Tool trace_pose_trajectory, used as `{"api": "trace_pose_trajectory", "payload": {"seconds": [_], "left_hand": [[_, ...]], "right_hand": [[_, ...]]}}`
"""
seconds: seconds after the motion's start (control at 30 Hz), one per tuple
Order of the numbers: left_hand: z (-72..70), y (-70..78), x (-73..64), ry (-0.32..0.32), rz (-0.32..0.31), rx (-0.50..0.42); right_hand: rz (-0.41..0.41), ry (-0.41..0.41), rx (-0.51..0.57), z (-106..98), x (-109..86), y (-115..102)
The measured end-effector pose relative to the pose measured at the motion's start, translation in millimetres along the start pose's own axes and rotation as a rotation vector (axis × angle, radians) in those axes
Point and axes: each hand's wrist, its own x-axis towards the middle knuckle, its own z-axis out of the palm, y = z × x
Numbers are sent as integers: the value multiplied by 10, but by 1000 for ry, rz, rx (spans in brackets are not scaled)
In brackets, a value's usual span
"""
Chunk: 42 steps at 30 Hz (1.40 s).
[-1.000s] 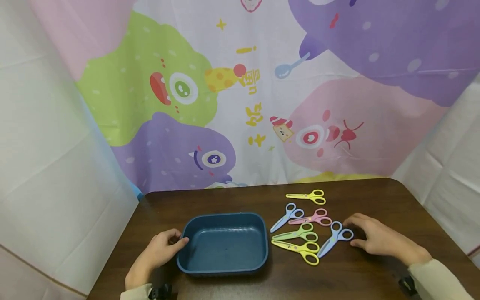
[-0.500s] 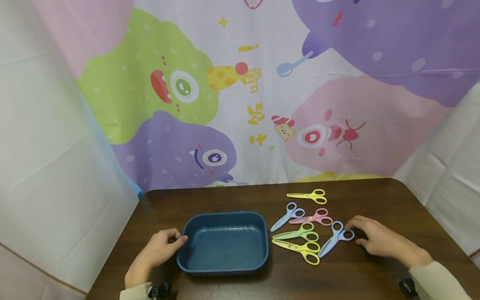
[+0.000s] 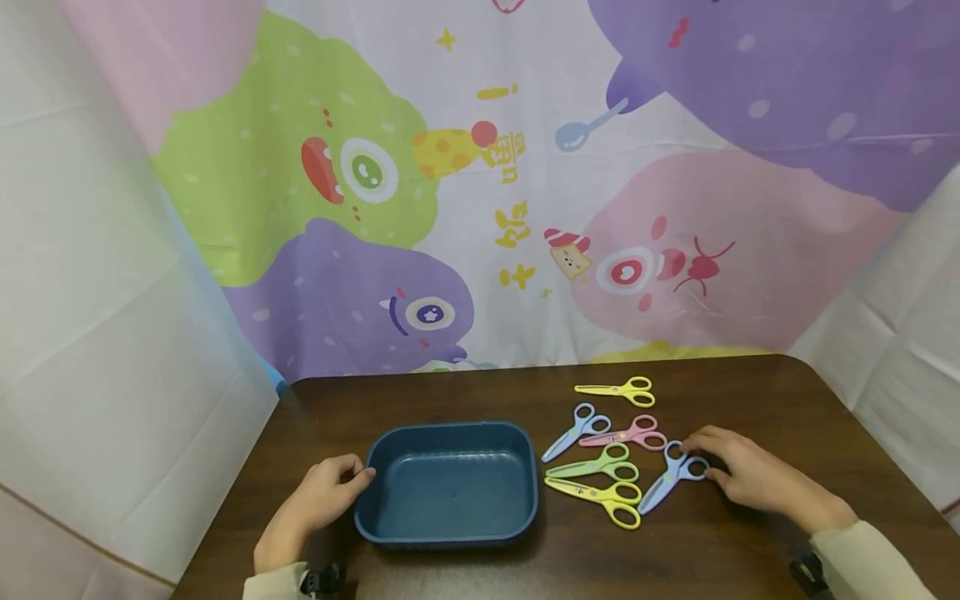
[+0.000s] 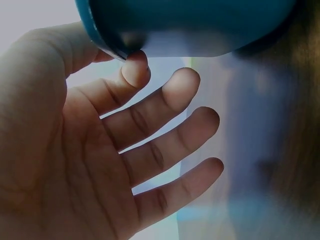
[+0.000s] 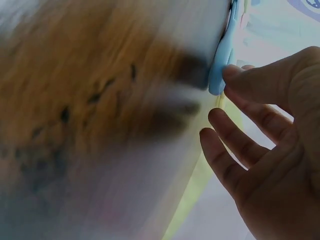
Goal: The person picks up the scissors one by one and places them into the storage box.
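My left hand (image 3: 315, 500) pinches the left rim of a dark blue rectangular plastic box (image 3: 450, 541) between thumb and index finger. In the left wrist view the other fingers stand spread below the box (image 4: 200, 25). On the right, thumb and index finger of my right hand (image 3: 753, 475) are at the two handle loops of blue scissors (image 3: 670, 473), pinching them. The right wrist view shows the thumb on the blue handle (image 5: 220, 70), with the remaining fingers held away. The scissors' blades point toward the near left, low over the table.
Between box and right hand lie green scissors (image 3: 597, 467), near yellow scissors (image 3: 600, 495), pink scissors (image 3: 622, 437) and other blue scissors (image 3: 573, 433), close together or overlapping. More yellow scissors (image 3: 618, 390) lie farther back on the brown table (image 3: 420, 575). A printed curtain (image 3: 517, 325) hangs behind.
My right hand has moved slightly left, and its thumb and index finger have come onto the blue scissors' handles. The left hand stays at the box rim.
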Motion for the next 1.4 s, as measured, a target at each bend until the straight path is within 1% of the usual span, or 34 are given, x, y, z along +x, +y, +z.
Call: {"api": "trace_pose_trajectory", "payload": {"seconds": [0.17,0.33,0.5,0.63,0.77,0.87,1.0,1.2,1.4], "left_hand": [[11,19,20,3,-10,-3],[24,30,34,10,5,5],[34,41,38,26,9,2],[40,46,40,26,12,-2],[43,51,34,25,21,-2],[42,54,34,21,24,-7],[43,48,41,19,30,-6],[45,28,40,15,30,0],[43,27,37,11,27,3]], "right_hand": [[-2,-5,-19,14,25,-12],[-23,14,-16,37,53,-5],[-44,6,12,55,70,-8],[-57,-4,30,57,80,-8],[-20,-50,65,48,81,-6],[-3,-69,82,47,72,7],[-33,-64,85,46,48,35],[-52,-97,98,33,-10,71],[-85,-62,67,31,-63,89]]}}
